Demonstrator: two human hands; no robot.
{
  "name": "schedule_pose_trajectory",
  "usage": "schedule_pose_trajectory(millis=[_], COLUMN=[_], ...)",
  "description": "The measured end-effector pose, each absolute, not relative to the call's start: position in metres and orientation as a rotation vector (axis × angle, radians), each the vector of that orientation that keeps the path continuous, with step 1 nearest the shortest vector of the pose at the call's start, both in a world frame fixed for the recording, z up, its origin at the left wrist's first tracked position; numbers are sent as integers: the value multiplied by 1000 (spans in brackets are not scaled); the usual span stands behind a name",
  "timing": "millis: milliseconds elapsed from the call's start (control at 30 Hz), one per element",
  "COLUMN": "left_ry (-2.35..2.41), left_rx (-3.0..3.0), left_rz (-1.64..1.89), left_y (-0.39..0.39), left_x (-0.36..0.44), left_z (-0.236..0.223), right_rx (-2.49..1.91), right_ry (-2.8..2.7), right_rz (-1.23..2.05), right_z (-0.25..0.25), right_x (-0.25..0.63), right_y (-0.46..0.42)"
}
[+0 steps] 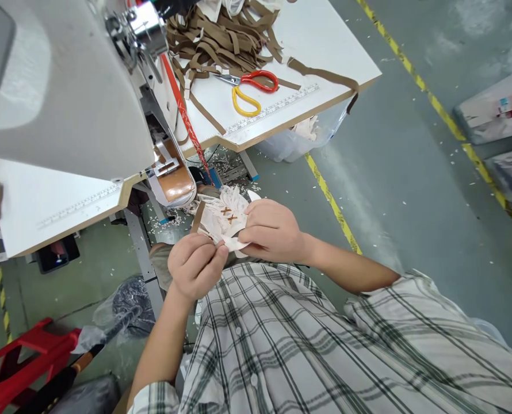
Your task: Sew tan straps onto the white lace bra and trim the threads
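A white lacy fabric piece (pixel 215 214) with small brown cross-shaped marks is stretched between my hands, close to my shirt front. My left hand (pixel 195 263) pinches its near left edge, thumb against the fingers. On the other side, my right hand (pixel 273 230) is closed on the right edge of the same piece. A short brown strip (pixel 198 217) sticks up beside the fabric at its left. Just beyond it is the rounded arm end of a sewing machine (pixel 176 187), apart from both hands.
The machine's large grey head (pixel 66 86) fills the upper left. On the white worktable (pixel 316 34) lie a heap of brown straps (pixel 225 40) and red-and-yellow scissors (pixel 251 92). A plastic bin (pixel 282 142) stands below its edge. Red stool legs (pixel 27 351) show at lower left.
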State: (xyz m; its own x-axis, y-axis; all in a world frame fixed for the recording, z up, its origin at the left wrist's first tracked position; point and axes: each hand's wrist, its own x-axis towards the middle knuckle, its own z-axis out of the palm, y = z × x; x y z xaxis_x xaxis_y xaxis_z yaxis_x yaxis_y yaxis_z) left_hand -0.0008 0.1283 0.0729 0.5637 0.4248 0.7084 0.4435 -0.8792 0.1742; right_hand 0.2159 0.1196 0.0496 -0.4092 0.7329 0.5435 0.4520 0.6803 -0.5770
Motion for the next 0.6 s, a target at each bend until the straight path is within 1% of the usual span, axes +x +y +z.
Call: schedule_pose_trajectory(millis=[67, 300, 600], left_ry=[-744, -596, -608], left_rx=[-2737, -2712, -2696], left_rz=[-1247, -1388, -1396], left_y=[128, 132, 131], left_x=[-2, 1, 1], left_z=[72, 75, 75], right_rx=[-922, -761, -747], right_ry=[-2100, -1949, -1928], right_rz=[422, 160, 130], right_z=[51, 58, 58], right_x=[215, 210, 208], right_y=[119, 123, 124])
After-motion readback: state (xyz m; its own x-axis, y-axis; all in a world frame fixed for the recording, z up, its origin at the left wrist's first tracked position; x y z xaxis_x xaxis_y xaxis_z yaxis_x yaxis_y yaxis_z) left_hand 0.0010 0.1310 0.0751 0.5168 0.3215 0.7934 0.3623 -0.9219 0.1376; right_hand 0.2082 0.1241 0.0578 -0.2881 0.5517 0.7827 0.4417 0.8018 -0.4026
